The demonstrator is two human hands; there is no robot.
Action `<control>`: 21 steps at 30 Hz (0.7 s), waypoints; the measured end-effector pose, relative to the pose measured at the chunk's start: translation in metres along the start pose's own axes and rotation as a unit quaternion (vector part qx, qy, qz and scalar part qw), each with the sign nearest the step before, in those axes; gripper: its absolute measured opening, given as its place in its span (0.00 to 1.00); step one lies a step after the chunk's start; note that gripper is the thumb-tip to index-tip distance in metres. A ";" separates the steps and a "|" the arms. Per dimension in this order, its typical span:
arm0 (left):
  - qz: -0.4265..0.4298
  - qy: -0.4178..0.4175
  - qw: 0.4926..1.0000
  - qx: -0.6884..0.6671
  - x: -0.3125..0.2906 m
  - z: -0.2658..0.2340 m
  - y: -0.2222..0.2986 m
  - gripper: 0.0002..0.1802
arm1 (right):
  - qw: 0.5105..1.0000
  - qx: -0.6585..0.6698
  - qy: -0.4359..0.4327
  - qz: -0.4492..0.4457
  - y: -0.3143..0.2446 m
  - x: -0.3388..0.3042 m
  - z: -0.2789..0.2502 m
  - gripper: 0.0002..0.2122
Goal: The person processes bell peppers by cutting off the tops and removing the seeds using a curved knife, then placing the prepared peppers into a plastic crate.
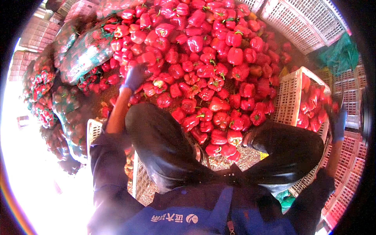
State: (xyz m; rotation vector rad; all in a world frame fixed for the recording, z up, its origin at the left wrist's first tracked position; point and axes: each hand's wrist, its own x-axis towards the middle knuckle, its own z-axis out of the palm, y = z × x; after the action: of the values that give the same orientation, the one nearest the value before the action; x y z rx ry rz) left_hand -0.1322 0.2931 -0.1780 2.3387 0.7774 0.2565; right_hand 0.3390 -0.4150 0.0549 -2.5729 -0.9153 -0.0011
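A large heap of red bell peppers (219,82) spreads over the floor in front of my bent legs. My left hand (136,77), in a blue-purple glove, reaches to the heap's left side. A red bell pepper (148,58) lies right at its fingertips; blur hides whether the fingers grip it. Far to the right, my right hand (338,123), gloved in blue, is beside a white plastic crate (288,96) standing tilted, with red bell peppers (312,107) inside. That hand is smeared and near the picture's rim, so its fingers cannot be made out.
Green mesh sacks (88,55) full of peppers pile up at the left. Another pale crate (94,131) stands by my left leg. Crates stack at the upper right (301,23) and along the right (346,176), with green netting (344,55) draped among them.
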 end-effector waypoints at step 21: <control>-0.031 -0.126 0.922 -0.366 0.008 0.010 0.187 0.30 | 0.956 0.282 -0.041 -0.067 -0.168 0.034 0.049 0.32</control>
State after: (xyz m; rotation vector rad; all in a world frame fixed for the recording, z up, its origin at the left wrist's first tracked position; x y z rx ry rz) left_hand -0.0346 0.1783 -0.0667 1.5946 0.5052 0.1726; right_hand 0.2577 -0.2583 0.0778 -1.9910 -0.9543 0.2892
